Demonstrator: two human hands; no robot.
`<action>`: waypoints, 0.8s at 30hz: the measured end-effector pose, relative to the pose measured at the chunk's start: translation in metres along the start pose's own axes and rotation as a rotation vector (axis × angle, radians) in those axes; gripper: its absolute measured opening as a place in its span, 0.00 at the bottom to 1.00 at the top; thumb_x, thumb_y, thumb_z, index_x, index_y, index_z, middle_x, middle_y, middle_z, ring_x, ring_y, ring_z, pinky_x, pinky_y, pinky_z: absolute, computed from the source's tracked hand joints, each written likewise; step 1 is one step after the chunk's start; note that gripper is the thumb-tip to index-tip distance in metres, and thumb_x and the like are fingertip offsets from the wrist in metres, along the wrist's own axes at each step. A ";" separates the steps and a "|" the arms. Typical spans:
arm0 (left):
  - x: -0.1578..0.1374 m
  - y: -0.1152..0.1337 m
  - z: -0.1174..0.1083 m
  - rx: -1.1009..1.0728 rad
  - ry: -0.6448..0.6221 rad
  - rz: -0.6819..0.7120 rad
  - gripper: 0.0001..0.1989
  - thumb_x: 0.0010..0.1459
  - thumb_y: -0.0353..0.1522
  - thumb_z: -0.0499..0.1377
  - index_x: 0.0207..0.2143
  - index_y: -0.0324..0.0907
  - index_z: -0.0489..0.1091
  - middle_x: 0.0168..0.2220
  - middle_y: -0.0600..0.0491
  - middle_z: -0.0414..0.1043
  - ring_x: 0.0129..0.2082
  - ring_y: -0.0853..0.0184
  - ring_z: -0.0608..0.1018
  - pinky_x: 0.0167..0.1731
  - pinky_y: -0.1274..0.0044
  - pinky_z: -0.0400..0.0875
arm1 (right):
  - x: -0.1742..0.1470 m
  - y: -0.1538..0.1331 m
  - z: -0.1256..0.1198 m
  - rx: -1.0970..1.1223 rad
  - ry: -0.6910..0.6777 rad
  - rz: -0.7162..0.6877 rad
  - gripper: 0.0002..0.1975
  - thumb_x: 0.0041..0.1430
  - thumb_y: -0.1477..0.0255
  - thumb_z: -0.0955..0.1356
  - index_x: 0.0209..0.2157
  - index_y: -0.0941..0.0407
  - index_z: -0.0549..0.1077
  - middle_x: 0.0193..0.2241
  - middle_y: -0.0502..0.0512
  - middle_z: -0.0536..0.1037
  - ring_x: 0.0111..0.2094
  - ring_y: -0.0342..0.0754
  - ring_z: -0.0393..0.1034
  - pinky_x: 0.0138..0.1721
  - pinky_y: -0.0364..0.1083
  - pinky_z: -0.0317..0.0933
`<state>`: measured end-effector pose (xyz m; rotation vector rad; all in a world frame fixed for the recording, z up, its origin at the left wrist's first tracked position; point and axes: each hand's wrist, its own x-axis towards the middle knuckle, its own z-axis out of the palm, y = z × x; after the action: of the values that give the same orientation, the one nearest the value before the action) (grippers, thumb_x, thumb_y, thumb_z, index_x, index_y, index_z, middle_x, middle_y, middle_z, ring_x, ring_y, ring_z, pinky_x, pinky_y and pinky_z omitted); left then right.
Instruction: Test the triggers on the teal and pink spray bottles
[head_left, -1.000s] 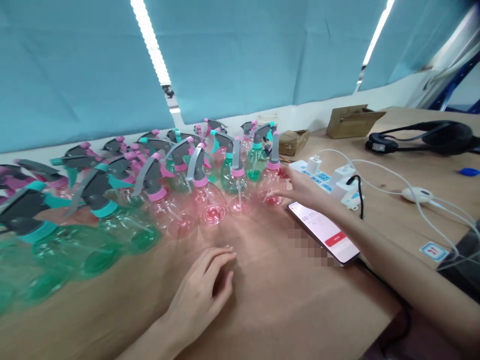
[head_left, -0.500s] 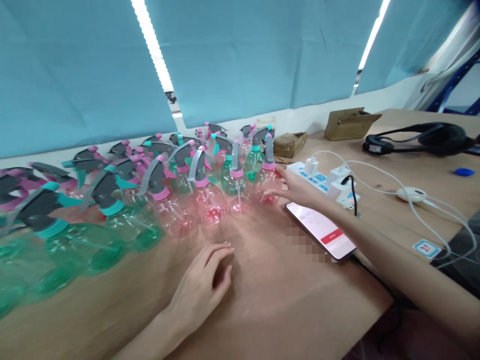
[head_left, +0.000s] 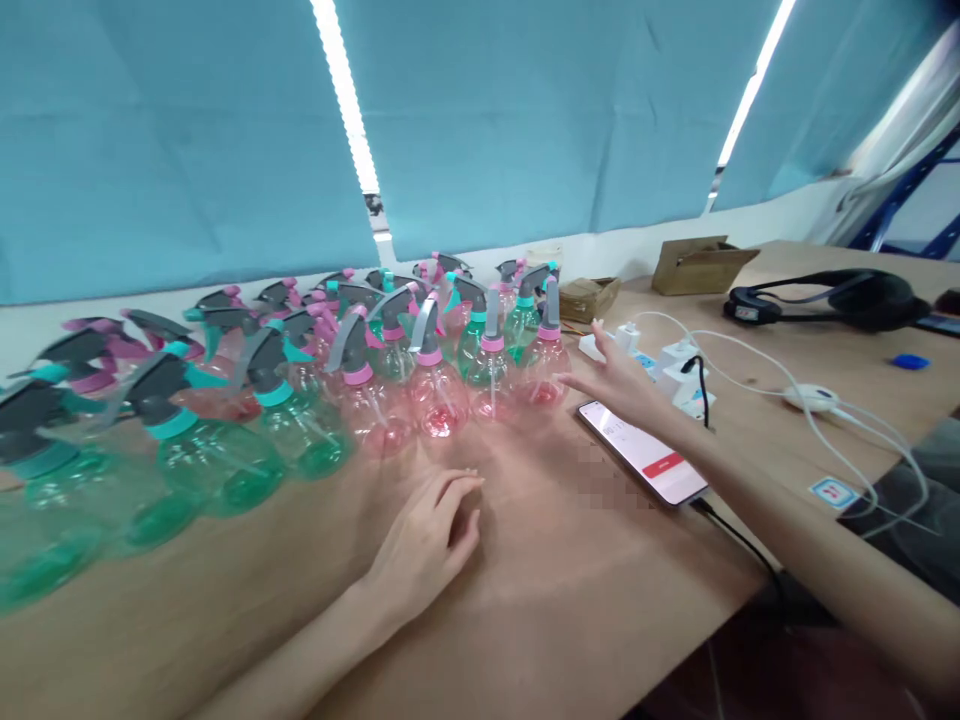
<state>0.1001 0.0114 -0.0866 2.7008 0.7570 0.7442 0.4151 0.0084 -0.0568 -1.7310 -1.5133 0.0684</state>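
My right hand is open just right of a clear pink spray bottle with a pink collar and grey trigger head. Its fingers are spread, and the thumb side points at that bottle; whether a fingertip touches it I cannot tell. My left hand rests on the brown tabletop, fingers loosely curled, thumb apart, nothing in it. Beyond it, more pink spray bottles stand upright in the front row. Green spray bottles with turquoise collars continue to the left, and several others crowd behind.
A lit phone lies under my right forearm, its cable running over the table edge. Behind it sits a white power strip with chargers. Small cardboard boxes, a black headset and a white puck-shaped device are farther off.
My right hand has drawn back slightly from the end pink bottle and its fingers have spread. My left hand stays on the table. The view has shifted a little.
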 end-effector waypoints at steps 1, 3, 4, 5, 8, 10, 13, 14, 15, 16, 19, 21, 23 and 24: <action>-0.001 0.001 0.000 -0.003 -0.003 0.002 0.14 0.60 0.25 0.51 0.48 0.43 0.63 0.48 0.48 0.69 0.48 0.62 0.74 0.48 0.66 0.72 | -0.010 -0.008 0.000 0.004 0.040 -0.008 0.46 0.53 0.52 0.68 0.66 0.59 0.48 0.64 0.69 0.55 0.64 0.65 0.49 0.60 0.64 0.50; -0.004 0.002 0.000 -0.005 -0.018 0.008 0.13 0.60 0.26 0.51 0.47 0.42 0.64 0.47 0.47 0.69 0.49 0.62 0.74 0.48 0.66 0.72 | -0.033 -0.026 0.003 0.028 0.075 -0.054 0.42 0.56 0.55 0.68 0.65 0.56 0.50 0.63 0.67 0.58 0.63 0.63 0.53 0.60 0.63 0.52; -0.006 0.002 -0.001 -0.001 -0.031 0.013 0.13 0.60 0.26 0.51 0.47 0.42 0.64 0.48 0.47 0.70 0.49 0.61 0.74 0.48 0.66 0.72 | -0.045 -0.037 0.006 0.039 0.059 -0.102 0.39 0.57 0.56 0.68 0.65 0.54 0.51 0.62 0.65 0.61 0.62 0.62 0.55 0.59 0.62 0.53; -0.009 0.002 -0.001 0.006 -0.045 0.021 0.13 0.61 0.26 0.51 0.47 0.42 0.64 0.48 0.46 0.70 0.49 0.61 0.74 0.48 0.65 0.72 | -0.057 -0.047 0.011 0.052 0.044 -0.151 0.37 0.57 0.57 0.68 0.64 0.53 0.52 0.61 0.63 0.63 0.61 0.61 0.57 0.59 0.62 0.55; -0.020 0.002 -0.004 0.047 -0.087 0.036 0.13 0.60 0.26 0.51 0.48 0.41 0.65 0.48 0.46 0.70 0.49 0.59 0.73 0.49 0.63 0.72 | -0.086 -0.079 0.030 0.066 -0.121 -0.268 0.31 0.60 0.60 0.66 0.62 0.51 0.56 0.59 0.61 0.66 0.60 0.58 0.59 0.58 0.62 0.55; -0.031 0.001 -0.010 0.087 -0.103 0.028 0.14 0.61 0.27 0.52 0.48 0.40 0.66 0.49 0.45 0.70 0.50 0.58 0.73 0.50 0.62 0.71 | -0.098 -0.099 0.044 0.105 -0.253 -0.308 0.28 0.62 0.64 0.65 0.61 0.52 0.56 0.58 0.62 0.66 0.61 0.56 0.58 0.58 0.61 0.56; -0.055 -0.004 -0.024 0.161 -0.114 -0.013 0.13 0.61 0.28 0.51 0.47 0.38 0.69 0.50 0.43 0.71 0.52 0.56 0.72 0.52 0.62 0.70 | -0.105 -0.128 0.067 0.163 -0.366 -0.378 0.25 0.62 0.68 0.65 0.59 0.53 0.58 0.57 0.63 0.67 0.60 0.55 0.59 0.58 0.60 0.57; -0.066 -0.007 -0.030 0.185 -0.117 -0.033 0.13 0.62 0.28 0.51 0.47 0.38 0.69 0.51 0.43 0.71 0.53 0.56 0.72 0.52 0.62 0.69 | -0.106 -0.138 0.076 0.178 -0.390 -0.403 0.23 0.62 0.68 0.64 0.58 0.53 0.59 0.57 0.62 0.68 0.60 0.55 0.60 0.58 0.60 0.57; -0.077 -0.010 -0.037 0.209 -0.117 -0.057 0.14 0.62 0.28 0.50 0.48 0.38 0.69 0.51 0.43 0.71 0.53 0.56 0.72 0.53 0.62 0.69 | -0.106 -0.148 0.085 0.193 -0.415 -0.431 0.22 0.62 0.69 0.64 0.58 0.52 0.61 0.56 0.62 0.68 0.59 0.55 0.61 0.57 0.60 0.58; -0.089 -0.014 -0.045 0.231 -0.117 -0.083 0.15 0.62 0.28 0.50 0.49 0.38 0.69 0.52 0.42 0.71 0.54 0.55 0.71 0.53 0.61 0.68 | -0.107 -0.159 0.095 0.207 -0.439 -0.458 0.21 0.62 0.69 0.64 0.57 0.52 0.62 0.56 0.61 0.69 0.59 0.54 0.61 0.57 0.60 0.58; -0.128 -0.027 -0.071 0.291 -0.112 -0.173 0.17 0.62 0.29 0.50 0.52 0.38 0.68 0.54 0.42 0.70 0.56 0.55 0.71 0.54 0.61 0.68 | -0.110 -0.192 0.127 0.261 -0.492 -0.528 0.21 0.63 0.68 0.65 0.57 0.52 0.62 0.56 0.61 0.69 0.59 0.53 0.61 0.58 0.59 0.57; -0.154 -0.037 -0.089 0.321 -0.110 -0.252 0.17 0.63 0.30 0.50 0.52 0.38 0.69 0.55 0.43 0.70 0.56 0.55 0.70 0.55 0.61 0.67 | -0.114 -0.216 0.150 0.301 -0.510 -0.561 0.23 0.62 0.67 0.65 0.59 0.51 0.60 0.57 0.60 0.68 0.60 0.53 0.60 0.58 0.60 0.56; -0.179 -0.046 -0.108 0.339 -0.107 -0.335 0.17 0.64 0.32 0.49 0.52 0.38 0.69 0.56 0.44 0.69 0.57 0.56 0.69 0.56 0.61 0.66 | -0.118 -0.241 0.170 0.348 -0.538 -0.594 0.24 0.62 0.67 0.65 0.59 0.49 0.60 0.58 0.59 0.68 0.60 0.53 0.60 0.58 0.60 0.56; -0.191 -0.050 -0.118 0.342 -0.099 -0.375 0.17 0.64 0.32 0.49 0.52 0.38 0.69 0.57 0.44 0.68 0.58 0.56 0.69 0.56 0.61 0.66 | -0.120 -0.254 0.180 0.373 -0.556 -0.608 0.24 0.62 0.67 0.65 0.59 0.49 0.61 0.57 0.58 0.68 0.60 0.53 0.60 0.58 0.60 0.55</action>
<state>-0.1244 -0.0394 -0.0834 2.7255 1.4245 0.4195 0.0830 -0.0122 -0.0797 -0.9393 -2.2065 0.5137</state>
